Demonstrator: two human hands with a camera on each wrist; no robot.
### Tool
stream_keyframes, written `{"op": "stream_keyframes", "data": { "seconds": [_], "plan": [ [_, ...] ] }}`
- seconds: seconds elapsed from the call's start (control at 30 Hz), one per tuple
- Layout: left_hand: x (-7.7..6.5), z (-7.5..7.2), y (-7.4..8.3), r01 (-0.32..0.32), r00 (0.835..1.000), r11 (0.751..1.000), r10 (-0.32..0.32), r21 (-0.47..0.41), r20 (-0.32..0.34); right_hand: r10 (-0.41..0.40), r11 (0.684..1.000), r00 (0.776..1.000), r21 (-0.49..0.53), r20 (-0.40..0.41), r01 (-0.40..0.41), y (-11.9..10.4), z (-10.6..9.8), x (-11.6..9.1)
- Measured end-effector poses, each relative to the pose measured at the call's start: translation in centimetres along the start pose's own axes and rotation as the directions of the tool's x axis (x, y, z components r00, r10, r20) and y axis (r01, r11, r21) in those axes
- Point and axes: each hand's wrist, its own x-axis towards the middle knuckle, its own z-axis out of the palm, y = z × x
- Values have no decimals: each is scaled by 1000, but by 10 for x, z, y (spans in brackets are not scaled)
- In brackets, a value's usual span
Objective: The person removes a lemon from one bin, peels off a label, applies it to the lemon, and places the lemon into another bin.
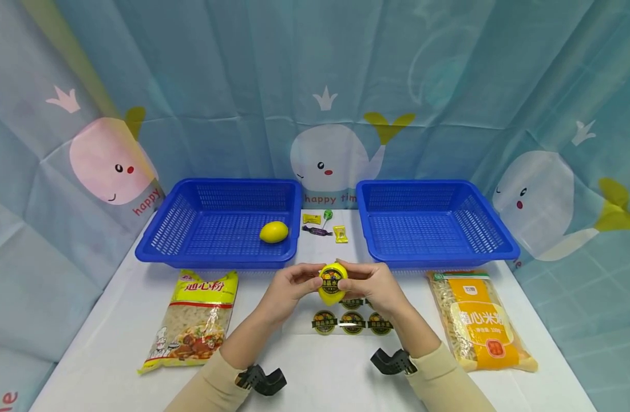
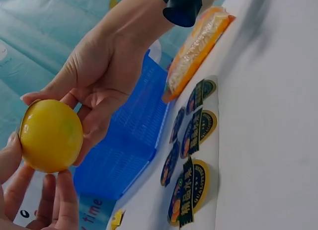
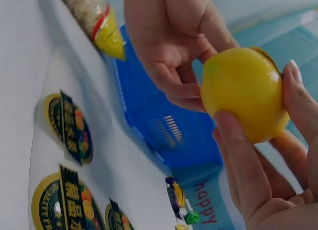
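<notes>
Between both hands, raised over the table, is a yellow lemon (image 1: 333,296) with a round black-and-gold sticker (image 1: 331,278) on the side facing the head camera. My left hand (image 1: 289,290) grips it from the left, thumb at the sticker's edge. From the other side my right hand (image 1: 373,286) grips it too, its thumb at the opposite edge. In the right wrist view the lemon (image 3: 243,91) shows its bare side, the sticker's rim just visible along the top. Below the hands lies a sheet of similar stickers (image 1: 353,323), partly hidden by the right hand.
A blue basket (image 1: 162,252) at the back left holds another lemon (image 1: 274,232); a second blue basket (image 1: 438,257) stands back right. Several wrapped candies (image 1: 317,230) lie between them. A pasta bag (image 1: 193,320) lies left, another noodle bag (image 1: 482,320) right. A curtain (image 1: 325,57) hangs behind.
</notes>
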Motion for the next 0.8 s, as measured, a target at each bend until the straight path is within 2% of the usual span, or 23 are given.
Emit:
{"op": "stream_keyframes", "data": {
  "seconds": [0.17, 0.3, 0.4, 0.53, 0.67, 0.8],
  "plan": [
    [0, 0, -1, 66, 998, 998, -66, 0, 7, -6, 997, 999, -76, -36, 3, 7, 2, 1],
    [-1, 2, -2, 130, 991, 991, -130, -4, 43, -6, 992, 998, -130, -64, -2, 9, 3, 0],
    [-1, 4, -2, 123, 991, 992, -123, 9, 61, -32, 988, 997, -156, -76, 20, 6, -1, -3],
    [-1, 5, 0, 92, 995, 995, -94, 38, 39, -98, 976, 992, -202, -75, 82, -3, -12, -9],
    [-1, 6, 1, 101, 995, 993, -102, 53, 18, -157, 967, 983, -218, -96, 133, -14, -32, -17],
    [0, 6, 1, 95, 995, 994, -96, 47, 15, -203, 959, 966, -232, -159, 163, -28, -58, -27]
  ]
}}
